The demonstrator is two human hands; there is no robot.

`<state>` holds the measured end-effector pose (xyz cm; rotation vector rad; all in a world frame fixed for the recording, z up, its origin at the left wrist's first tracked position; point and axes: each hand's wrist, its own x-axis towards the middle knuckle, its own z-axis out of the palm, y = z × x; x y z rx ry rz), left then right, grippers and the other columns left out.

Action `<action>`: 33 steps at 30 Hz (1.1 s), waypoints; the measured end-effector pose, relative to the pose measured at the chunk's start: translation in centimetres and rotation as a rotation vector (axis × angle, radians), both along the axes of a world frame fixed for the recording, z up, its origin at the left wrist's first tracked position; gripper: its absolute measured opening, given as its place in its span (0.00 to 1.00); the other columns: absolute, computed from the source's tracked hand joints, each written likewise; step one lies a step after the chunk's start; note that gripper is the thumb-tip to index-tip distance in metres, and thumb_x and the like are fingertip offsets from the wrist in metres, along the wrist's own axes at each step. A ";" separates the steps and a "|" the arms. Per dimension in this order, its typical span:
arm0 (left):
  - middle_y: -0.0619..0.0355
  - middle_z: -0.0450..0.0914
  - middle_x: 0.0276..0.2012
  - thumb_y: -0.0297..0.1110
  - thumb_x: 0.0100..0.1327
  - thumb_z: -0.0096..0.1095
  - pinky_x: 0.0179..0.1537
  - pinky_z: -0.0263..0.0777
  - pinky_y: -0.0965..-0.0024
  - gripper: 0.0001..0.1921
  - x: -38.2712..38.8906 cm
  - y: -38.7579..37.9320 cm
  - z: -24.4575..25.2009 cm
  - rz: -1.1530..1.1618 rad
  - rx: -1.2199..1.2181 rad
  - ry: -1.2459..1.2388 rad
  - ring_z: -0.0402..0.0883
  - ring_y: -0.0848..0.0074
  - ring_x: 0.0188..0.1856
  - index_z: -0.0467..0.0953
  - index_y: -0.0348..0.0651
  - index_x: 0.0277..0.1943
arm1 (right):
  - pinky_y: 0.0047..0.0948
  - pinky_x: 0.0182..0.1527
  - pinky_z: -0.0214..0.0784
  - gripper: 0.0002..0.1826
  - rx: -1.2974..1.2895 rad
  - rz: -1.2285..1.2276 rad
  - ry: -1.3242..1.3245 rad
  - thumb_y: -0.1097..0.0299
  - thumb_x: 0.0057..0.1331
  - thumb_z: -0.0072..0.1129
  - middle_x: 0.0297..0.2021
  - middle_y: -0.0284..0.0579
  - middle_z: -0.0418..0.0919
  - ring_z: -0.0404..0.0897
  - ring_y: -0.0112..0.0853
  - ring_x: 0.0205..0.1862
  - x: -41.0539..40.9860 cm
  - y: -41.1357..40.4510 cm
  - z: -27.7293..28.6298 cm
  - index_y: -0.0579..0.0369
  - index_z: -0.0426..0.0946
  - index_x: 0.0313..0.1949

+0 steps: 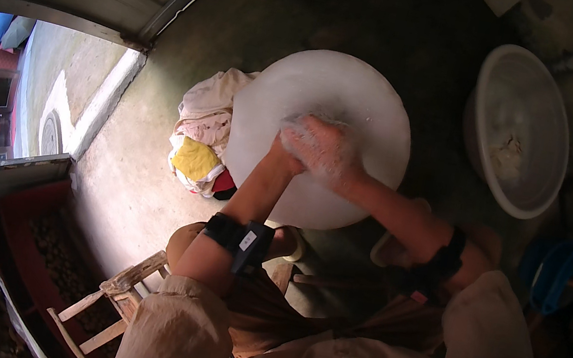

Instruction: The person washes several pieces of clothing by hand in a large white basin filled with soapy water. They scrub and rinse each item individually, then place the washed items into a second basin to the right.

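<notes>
My left hand (289,152) and my right hand (328,146) are pressed together over a round basin (406,142) of white suds (311,200). Foam and bubbles cling to both hands, and my right hand partly covers the left. Whether any cloth is between them is hidden by the lather. Against the basin's left side lies a heap of pale laundry (211,105) on the concrete floor. A folded yellow cloth (195,159) rests on that heap, with a dark red piece (223,182) beside it.
A large pale plastic tub (478,108) stands to the right, some light material inside. Near my left elbow is a wooden chair (131,272), with a red container (26,227) of small dark lumps behind it. A doorway opens at left. Something blue (550,271) sits at far right.
</notes>
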<state>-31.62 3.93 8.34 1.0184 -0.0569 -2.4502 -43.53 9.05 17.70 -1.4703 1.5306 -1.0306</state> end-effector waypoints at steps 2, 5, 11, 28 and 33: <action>0.55 0.70 0.54 0.43 0.61 0.47 0.57 0.61 0.60 0.20 -0.2 0.6 -0.4 0.065 -0.073 -0.002 0.68 0.65 0.55 0.68 0.44 0.54 | 0.34 0.35 0.69 0.08 -0.187 0.041 0.051 0.64 0.60 0.55 0.28 0.46 0.77 0.77 0.42 0.30 0.5 -0.1 2.4 0.56 0.73 0.32; 0.53 0.71 0.54 0.39 0.61 0.47 0.56 0.62 0.60 0.20 -0.6 1.4 -0.6 0.115 -0.057 0.016 0.68 0.65 0.55 0.68 0.43 0.55 | 0.37 0.38 0.69 0.12 -0.158 0.084 0.162 0.60 0.61 0.53 0.30 0.49 0.77 0.77 0.43 0.33 0.3 -0.6 1.0 0.57 0.73 0.31; 0.52 0.72 0.50 0.35 0.60 0.47 0.55 0.63 0.57 0.18 -2.4 1.5 2.0 0.158 0.041 -0.205 0.70 0.65 0.51 0.68 0.42 0.53 | 0.34 0.37 0.69 0.13 0.156 -0.181 0.317 0.59 0.59 0.57 0.29 0.44 0.76 0.77 0.35 0.33 -3.0 -2.8 -8.7 0.57 0.71 0.31; 0.55 0.54 0.65 0.56 0.61 0.44 0.61 0.32 0.38 0.33 -1.7 0.2 3.6 -0.057 0.138 -0.376 0.51 0.57 0.65 0.56 0.46 0.64 | 0.36 0.56 0.60 0.25 0.531 0.092 0.427 0.63 0.55 0.55 0.54 0.53 0.69 0.68 0.43 0.55 -4.3 0.5 -17.0 0.57 0.68 0.52; 0.55 0.66 0.57 0.49 0.61 0.46 0.58 0.44 0.49 0.24 -0.4 -0.8 2.9 -0.089 -0.035 -0.093 0.61 0.63 0.58 0.65 0.45 0.57 | 0.39 0.41 0.69 0.14 0.061 0.064 0.011 0.66 0.50 0.57 0.34 0.48 0.77 0.76 0.45 0.38 -1.1 0.3 -1.4 0.53 0.74 0.37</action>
